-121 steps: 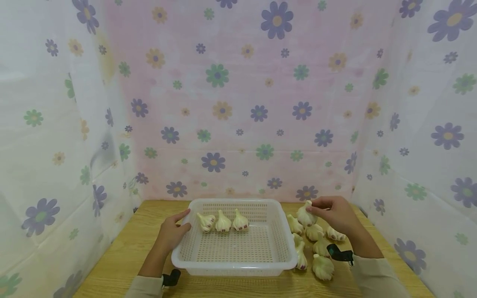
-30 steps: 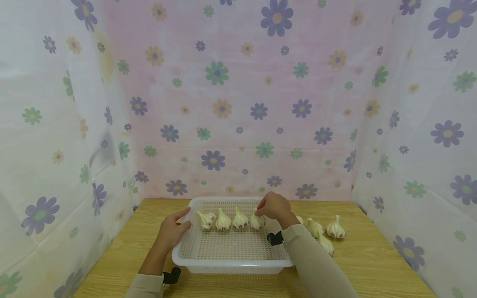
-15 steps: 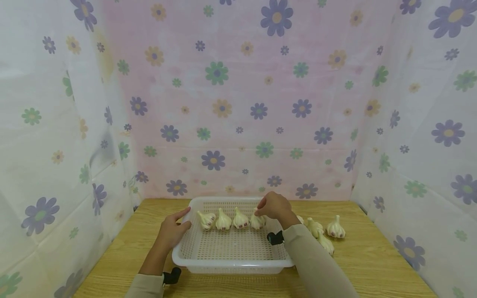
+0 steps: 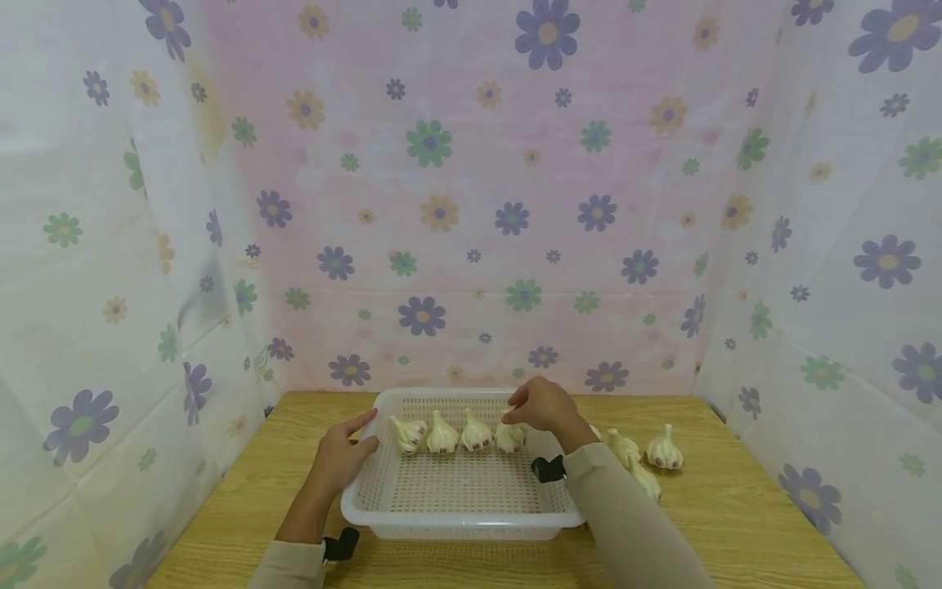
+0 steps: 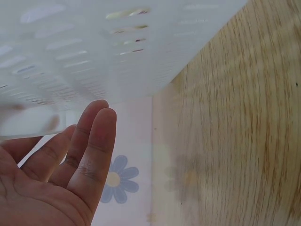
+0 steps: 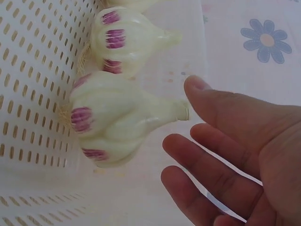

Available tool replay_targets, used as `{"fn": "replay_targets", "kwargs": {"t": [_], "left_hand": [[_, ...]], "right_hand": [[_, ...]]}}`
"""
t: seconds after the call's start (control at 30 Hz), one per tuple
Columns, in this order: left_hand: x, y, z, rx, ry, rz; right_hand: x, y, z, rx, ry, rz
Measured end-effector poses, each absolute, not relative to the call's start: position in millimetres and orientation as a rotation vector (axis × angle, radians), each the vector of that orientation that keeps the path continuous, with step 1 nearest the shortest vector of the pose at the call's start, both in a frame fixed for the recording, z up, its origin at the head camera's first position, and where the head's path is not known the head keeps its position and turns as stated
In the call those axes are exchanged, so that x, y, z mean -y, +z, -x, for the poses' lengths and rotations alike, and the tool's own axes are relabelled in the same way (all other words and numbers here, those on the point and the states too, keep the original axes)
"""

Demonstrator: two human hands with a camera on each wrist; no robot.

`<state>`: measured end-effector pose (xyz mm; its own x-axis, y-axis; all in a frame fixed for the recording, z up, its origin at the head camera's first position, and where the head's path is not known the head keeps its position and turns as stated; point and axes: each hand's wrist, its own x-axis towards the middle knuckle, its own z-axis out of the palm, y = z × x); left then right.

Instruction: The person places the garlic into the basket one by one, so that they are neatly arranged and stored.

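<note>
Moved since four seconds ago: one garlic bulb (image 4: 509, 438), then in the right hand beside the basket, is now inside it as the right-hand end of a row of four. It stands base down, stem up, near the back wall. Next to it along the row are three other bulbs (image 4: 476, 432), also stem up, the leftmost leaning.

At its stem is the right hand (image 4: 543, 404). From the right wrist, thumb and fingers are spread wide with the stem top between them, gripping nothing; whether the thumb brushes the stem cannot be told. A clean release probably calls for lifting straight up, fingers well parted, so the bulb does not tip into its neighbour.

Around the row is the white slotted basket (image 4: 464, 520). The left hand (image 4: 344, 452) holds its left rim, thumb and forefinger over the edge, other fingers nearly straight outside. Keeping that hold light and steady should stop the row from shifting.

Right of the basket, partly behind the sleeve (image 4: 625, 511), more bulbs (image 4: 624, 448) sit on the wooden table (image 4: 743, 507). Flowered cloth (image 4: 486, 172) hangs behind.
</note>
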<state>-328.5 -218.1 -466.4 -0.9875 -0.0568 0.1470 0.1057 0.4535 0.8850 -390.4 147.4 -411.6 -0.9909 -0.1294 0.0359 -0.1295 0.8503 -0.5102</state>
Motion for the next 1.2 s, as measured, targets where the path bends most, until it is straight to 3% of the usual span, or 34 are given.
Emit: {"fn": "replay_targets", "kwargs": {"t": [1.2], "left_hand": [[217.1, -465.6, 328.9, 2.538, -1.578, 0.032]], "right_hand": [[-221.1, -393.1, 358.0, 2.813, 1.143, -0.527]]}}
